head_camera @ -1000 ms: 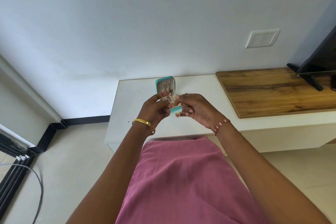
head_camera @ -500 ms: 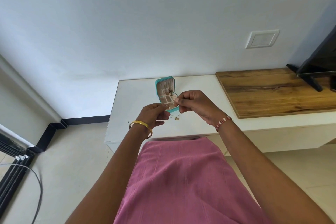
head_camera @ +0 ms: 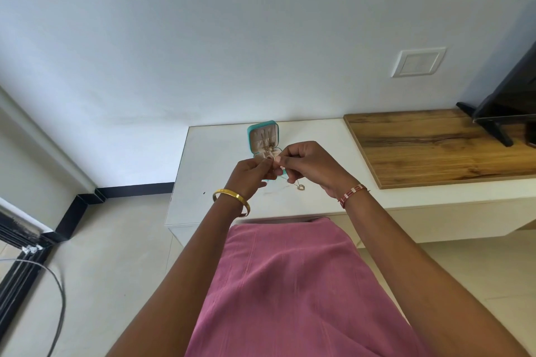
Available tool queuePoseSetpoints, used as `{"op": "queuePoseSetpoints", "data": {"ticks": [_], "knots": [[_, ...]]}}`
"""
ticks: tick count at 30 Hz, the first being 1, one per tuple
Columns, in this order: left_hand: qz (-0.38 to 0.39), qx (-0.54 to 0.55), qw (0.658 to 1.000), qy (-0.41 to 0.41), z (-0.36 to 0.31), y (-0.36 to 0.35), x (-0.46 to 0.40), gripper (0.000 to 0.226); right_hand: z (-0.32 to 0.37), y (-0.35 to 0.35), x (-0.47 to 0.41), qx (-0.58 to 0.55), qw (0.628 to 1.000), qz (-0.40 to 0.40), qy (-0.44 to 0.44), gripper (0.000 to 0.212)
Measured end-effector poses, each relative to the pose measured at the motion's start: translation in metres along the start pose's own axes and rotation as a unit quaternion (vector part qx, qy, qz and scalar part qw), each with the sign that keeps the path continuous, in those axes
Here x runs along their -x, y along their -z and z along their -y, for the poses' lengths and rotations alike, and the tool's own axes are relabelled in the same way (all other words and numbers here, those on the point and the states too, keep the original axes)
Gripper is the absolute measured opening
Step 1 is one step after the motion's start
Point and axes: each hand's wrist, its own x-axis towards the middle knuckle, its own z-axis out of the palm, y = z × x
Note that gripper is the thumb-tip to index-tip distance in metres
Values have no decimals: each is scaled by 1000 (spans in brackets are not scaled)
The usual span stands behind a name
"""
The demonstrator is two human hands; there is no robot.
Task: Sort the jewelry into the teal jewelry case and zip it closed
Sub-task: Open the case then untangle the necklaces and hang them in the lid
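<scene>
The teal jewelry case (head_camera: 263, 136) stands open on the white cabinet top (head_camera: 208, 171), its beige lid upright with small pieces hanging inside. Both my hands meet just in front of it. My left hand (head_camera: 251, 175) and my right hand (head_camera: 307, 165) pinch a thin necklace chain between their fingertips. A small heart pendant (head_camera: 301, 187) dangles from the chain below my right hand, just above the cabinet top. The lower half of the case is mostly hidden behind my fingers.
A wooden board (head_camera: 435, 148) covers the cabinet's right part, with a black TV stand (head_camera: 490, 124) on it. A wall plate (head_camera: 417, 62) sits on the white wall. A cable (head_camera: 55, 298) lies on the floor at left. Pink clothing (head_camera: 290, 284) fills the foreground.
My hands drew apart and lower for a moment, then came back together in front of the case. The pendant now hangs lower and is plainly visible.
</scene>
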Motion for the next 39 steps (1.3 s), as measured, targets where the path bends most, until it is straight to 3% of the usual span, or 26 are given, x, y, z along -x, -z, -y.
{"op": "queuePoseSetpoints", "data": {"ticks": [5,9,14,16,21,24,26,32,39], "knots": [[-14,81,996,21,5,5,-2,40,-3,0,1,-16,1000,-2,-8,20],[12,195,980,40,4,10,-6,39,-13,-3,1,-93,995,11,-33,29],[12,407,909,87,-1,8,-4,47,-21,-9,0,-265,962,25,-61,36],[2,441,893,93,1,12,-7,51,-24,-8,0,-339,938,25,-70,37],[18,446,889,102,4,12,-3,40,-24,-11,1,-437,896,13,-82,43],[51,438,892,101,4,10,-2,34,-20,-17,3,-461,884,15,-81,36],[72,408,905,92,5,9,-4,31,-19,-18,2,-449,891,17,-72,30],[45,246,968,38,12,15,-9,27,-25,-9,-4,-442,894,18,-71,39],[9,221,975,30,13,10,-17,27,-23,-7,-13,-306,949,-11,-78,19]]}}
